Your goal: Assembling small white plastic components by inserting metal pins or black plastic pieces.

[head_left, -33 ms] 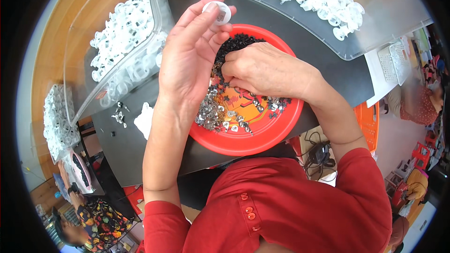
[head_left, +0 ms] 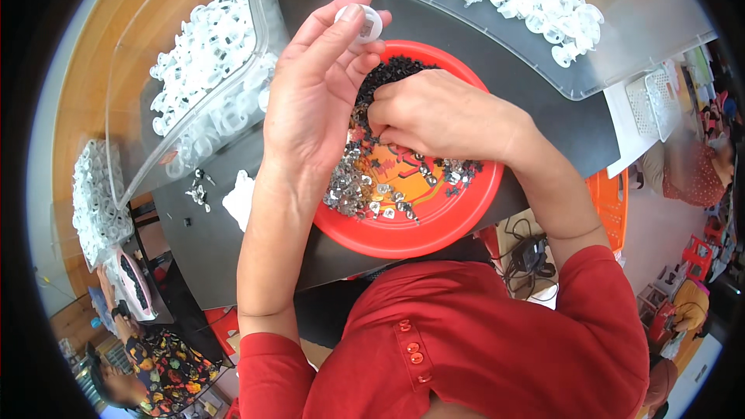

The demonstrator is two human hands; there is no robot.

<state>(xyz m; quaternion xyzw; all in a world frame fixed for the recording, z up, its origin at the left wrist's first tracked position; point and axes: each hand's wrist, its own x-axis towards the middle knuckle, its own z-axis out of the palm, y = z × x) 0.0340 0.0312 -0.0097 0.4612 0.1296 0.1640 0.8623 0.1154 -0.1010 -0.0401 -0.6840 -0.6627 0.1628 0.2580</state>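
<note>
My left hand (head_left: 314, 85) is raised over the far left rim of the red tray (head_left: 388, 242). Between its thumb and fingers it grips a round white plastic part (head_left: 374, 25) with a squarish opening in the middle. My right hand (head_left: 427, 112) is down in the tray, fingertips drawn together among small black pieces (head_left: 400, 68). Whatever those fingers pinch is hidden. Small silvery metal pieces (head_left: 349, 186) lie heaped along the tray's left side, with a few scattered toward the near side and right.
A clear bin (head_left: 260, 23) at left and another clear bin (head_left: 555, 85) at far right hold white plastic parts. Bagged white parts (head_left: 101, 194) stand far left. Small loose pieces (head_left: 199, 190) and a white crumpled item (head_left: 239, 200) lie on the dark table (head_left: 202, 256). Another person (head_left: 167, 368) is at lower left.
</note>
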